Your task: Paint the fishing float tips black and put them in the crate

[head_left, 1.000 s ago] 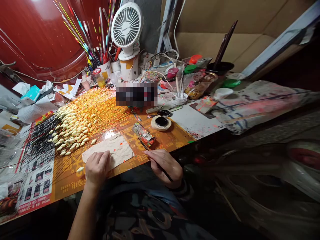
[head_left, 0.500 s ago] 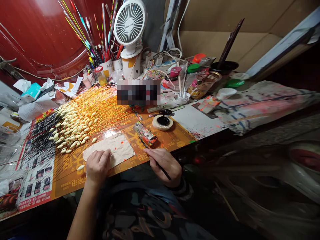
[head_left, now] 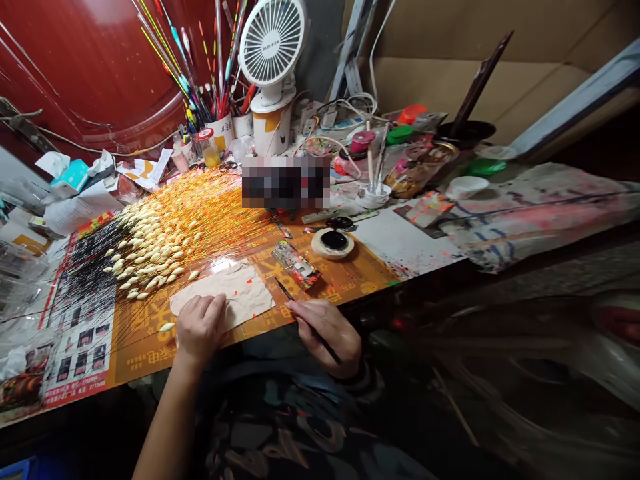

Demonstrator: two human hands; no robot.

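My left hand (head_left: 201, 327) is closed, its thumb and fingertips pinched together over the near edge of a crumpled beige cloth or paper (head_left: 247, 293). A pale-bodied fishing float (head_left: 167, 327) sticks out on its left side; its thin stem appears to run into the fingers, which hide the grip. My right hand (head_left: 327, 337) holds a thin dark paintbrush (head_left: 284, 289) like a pen, tip pointing up and left, beside a paint-smeared block (head_left: 297, 265). Behind the block stands a round pale dish of black paint (head_left: 334, 241).
A large bundle of fishing floats (head_left: 165, 247) covers the table's left side. Farther back stand a white fan (head_left: 273, 47), a cup of floats (head_left: 220, 130), paint jars (head_left: 363, 140) and a small pot with brushes (head_left: 375, 193). A stained cloth (head_left: 540, 213) lies right.
The view has shifted slightly, so the table appears a little farther right. My right hand and the brush have moved slightly left, away from the block. My left hand looks unchanged.
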